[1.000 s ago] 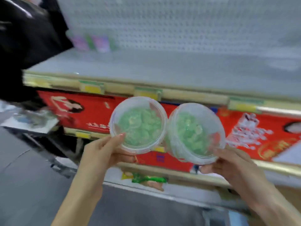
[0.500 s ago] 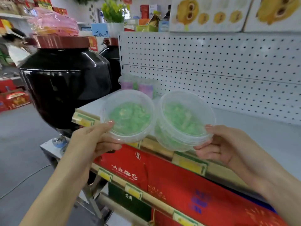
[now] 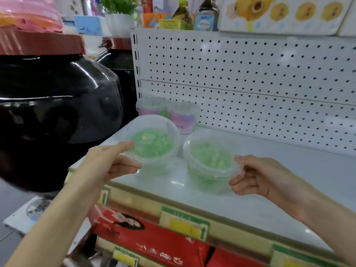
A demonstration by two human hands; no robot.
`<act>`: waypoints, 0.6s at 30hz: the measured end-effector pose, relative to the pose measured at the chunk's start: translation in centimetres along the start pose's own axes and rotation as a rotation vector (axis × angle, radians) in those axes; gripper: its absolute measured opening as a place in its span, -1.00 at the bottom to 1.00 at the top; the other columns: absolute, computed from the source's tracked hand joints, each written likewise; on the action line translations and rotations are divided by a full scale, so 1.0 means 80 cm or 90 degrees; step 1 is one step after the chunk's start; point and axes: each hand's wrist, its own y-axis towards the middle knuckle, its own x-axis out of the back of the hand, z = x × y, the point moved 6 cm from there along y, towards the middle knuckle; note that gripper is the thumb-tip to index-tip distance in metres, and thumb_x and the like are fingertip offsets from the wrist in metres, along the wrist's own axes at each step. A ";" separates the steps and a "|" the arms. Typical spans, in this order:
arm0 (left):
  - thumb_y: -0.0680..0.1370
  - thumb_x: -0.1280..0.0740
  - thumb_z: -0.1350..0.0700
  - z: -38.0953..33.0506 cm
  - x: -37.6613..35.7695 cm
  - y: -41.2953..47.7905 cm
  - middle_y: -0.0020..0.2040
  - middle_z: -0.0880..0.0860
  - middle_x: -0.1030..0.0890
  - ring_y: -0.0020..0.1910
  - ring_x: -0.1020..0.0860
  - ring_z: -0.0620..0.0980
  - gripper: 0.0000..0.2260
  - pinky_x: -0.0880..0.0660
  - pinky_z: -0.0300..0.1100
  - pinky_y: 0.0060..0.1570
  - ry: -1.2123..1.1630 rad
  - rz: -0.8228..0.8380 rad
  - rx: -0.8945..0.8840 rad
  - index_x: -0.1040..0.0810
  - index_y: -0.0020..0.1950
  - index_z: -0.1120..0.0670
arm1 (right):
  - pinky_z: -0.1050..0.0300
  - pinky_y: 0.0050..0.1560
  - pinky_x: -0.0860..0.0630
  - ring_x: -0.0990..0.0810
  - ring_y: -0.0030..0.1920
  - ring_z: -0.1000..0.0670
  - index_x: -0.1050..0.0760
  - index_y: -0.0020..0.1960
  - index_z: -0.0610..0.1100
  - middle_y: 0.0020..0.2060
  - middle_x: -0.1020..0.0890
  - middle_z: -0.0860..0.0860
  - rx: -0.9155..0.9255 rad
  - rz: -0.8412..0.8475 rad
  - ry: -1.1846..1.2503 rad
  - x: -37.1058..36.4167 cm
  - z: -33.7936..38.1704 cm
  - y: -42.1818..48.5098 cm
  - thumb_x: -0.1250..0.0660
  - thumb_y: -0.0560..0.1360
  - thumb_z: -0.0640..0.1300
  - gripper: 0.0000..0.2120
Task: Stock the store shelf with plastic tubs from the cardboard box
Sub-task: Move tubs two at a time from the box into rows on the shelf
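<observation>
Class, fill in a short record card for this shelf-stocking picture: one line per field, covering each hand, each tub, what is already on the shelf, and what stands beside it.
Left hand: grips the left tub by its near rim, held above the shelf.
Right hand: grips the right tub at its right rim; whether it touches the shelf cannot be told.
Tub contents: green pieces, seen through clear lids.
Already on shelf: two labelled tubs at the back, by the pegboard.
Beside shelf: large black jar on the left.
</observation>
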 end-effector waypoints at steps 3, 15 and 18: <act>0.46 -0.38 0.04 -0.005 0.017 0.053 -0.38 0.21 -0.65 -0.47 -0.59 0.00 -0.71 -0.58 -0.23 -0.29 0.051 0.038 0.001 -0.60 -0.15 0.30 | 0.02 -0.18 -0.57 -0.57 -0.41 -0.08 -0.45 -0.29 -0.21 -0.34 -0.60 -0.21 -0.042 -0.038 0.000 -0.028 -0.004 0.033 -0.30 0.48 -0.04 -0.73; 0.42 -0.24 -0.26 -0.077 0.040 0.088 -0.21 -0.27 -0.54 -0.16 -0.54 -0.21 -0.59 -0.47 -0.14 -0.05 0.436 -0.023 -0.439 -0.57 0.16 -0.09 | 0.15 -0.04 -0.37 -0.48 -0.04 0.16 -0.37 0.06 0.11 -0.02 -0.50 0.20 0.348 -0.417 -0.588 -0.076 0.072 0.011 -0.11 0.44 0.30 -0.66; 0.33 -0.23 -0.41 -0.070 0.004 0.061 -0.01 -0.31 -0.55 0.03 -0.51 -0.23 -0.49 -0.38 -0.23 0.13 0.438 0.101 -0.502 -0.58 0.13 -0.16 | 0.18 0.04 -0.36 -0.42 0.13 0.10 -0.39 0.25 0.08 0.14 -0.50 0.16 0.374 -0.340 -0.788 -0.123 0.070 0.022 -0.03 0.48 0.33 -0.52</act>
